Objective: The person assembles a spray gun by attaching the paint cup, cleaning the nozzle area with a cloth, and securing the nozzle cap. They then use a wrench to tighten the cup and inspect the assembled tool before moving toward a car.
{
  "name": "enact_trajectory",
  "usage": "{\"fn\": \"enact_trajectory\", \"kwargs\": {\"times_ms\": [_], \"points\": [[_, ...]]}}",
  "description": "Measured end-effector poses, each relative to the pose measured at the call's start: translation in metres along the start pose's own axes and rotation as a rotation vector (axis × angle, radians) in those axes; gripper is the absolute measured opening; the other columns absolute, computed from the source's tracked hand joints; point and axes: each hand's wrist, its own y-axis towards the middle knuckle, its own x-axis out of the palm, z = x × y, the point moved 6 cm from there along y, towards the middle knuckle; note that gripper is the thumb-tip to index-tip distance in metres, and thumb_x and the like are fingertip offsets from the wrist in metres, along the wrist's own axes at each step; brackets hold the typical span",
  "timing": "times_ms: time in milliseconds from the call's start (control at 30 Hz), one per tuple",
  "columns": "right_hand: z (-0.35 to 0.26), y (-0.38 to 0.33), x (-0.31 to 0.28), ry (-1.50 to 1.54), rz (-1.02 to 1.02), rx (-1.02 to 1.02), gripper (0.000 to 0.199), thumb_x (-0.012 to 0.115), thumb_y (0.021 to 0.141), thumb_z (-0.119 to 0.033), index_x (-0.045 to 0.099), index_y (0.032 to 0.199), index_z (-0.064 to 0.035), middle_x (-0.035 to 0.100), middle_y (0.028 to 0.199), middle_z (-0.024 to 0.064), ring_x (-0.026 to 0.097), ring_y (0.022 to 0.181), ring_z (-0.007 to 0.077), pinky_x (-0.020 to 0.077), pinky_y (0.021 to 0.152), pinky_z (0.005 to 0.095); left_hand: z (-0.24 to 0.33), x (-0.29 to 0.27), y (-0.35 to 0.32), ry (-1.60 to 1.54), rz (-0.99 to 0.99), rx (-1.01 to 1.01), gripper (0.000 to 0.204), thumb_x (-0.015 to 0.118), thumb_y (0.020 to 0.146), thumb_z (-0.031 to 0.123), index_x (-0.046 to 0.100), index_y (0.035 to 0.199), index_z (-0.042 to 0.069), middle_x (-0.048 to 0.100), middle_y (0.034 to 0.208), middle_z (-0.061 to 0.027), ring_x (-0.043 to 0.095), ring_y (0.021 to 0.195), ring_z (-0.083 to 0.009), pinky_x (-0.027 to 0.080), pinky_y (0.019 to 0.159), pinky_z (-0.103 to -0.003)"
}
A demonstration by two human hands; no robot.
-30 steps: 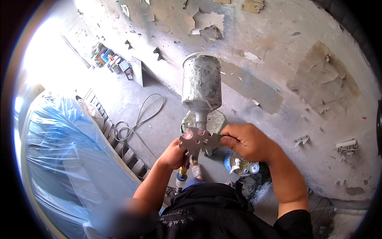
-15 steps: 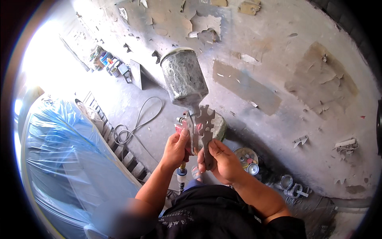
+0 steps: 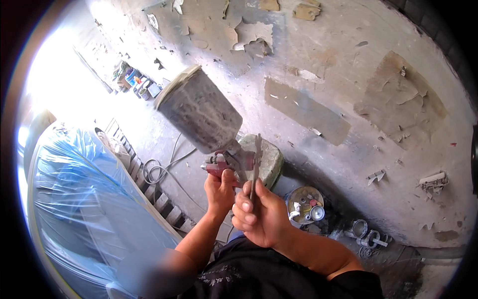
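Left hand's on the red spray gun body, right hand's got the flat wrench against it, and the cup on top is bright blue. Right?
Not quite. The head view shows the cup is grey and paint-crusted, not blue. The rest holds: the left hand grips the red spray gun body and the right hand holds the flat wrench against it.

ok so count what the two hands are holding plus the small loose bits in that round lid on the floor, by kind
spray gun with cup, in left hand: 1
flat metal tool, in right hand: 1
round lid on the floor: 1
small loose parts in it: about 4, too small to be sure
total: about 7
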Motion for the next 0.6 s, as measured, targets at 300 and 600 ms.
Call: {"fn": "enact_trajectory", "kwargs": {"times_ms": [300, 600], "points": [[0.000, -0.007, 0.001, 0.035, 0.086, -0.043, 0.032, 0.034, 0.100, -0.036, 0.054, 0.094, -0.0114, 0.048, 0.068, 0.0005, 0.042, 0.051, 0.0097, 0.0341, 0.048, 0.0247, 0.009, 0.003, -0.004, 0.060, -0.056, 0.036, 0.034, 0.055, 0.092, 0.033, 0.055, 0.075, 0.003, 0.056, 0.059, -0.0003, 0.051, 0.052, -0.0069, 0.040, 0.046, -0.024], [-0.003, -0.008, -0.007, 0.034, 0.151, -0.072, 0.029, 0.035, 0.099, -0.036, 0.048, 0.088, -0.0125, 0.046, 0.064, 0.0002, 0.039, 0.046, 0.0096, 0.0321, 0.047, 0.0254, -0.006, 0.003, -0.009, -0.007, 0.000, 0.027, 0.024, 0.055, 0.092, 0.024, 0.055, 0.082, 0.002, 0.058, 0.063, -0.0018, 0.054, 0.058, -0.0093, 0.043, 0.052, -0.026]]}}
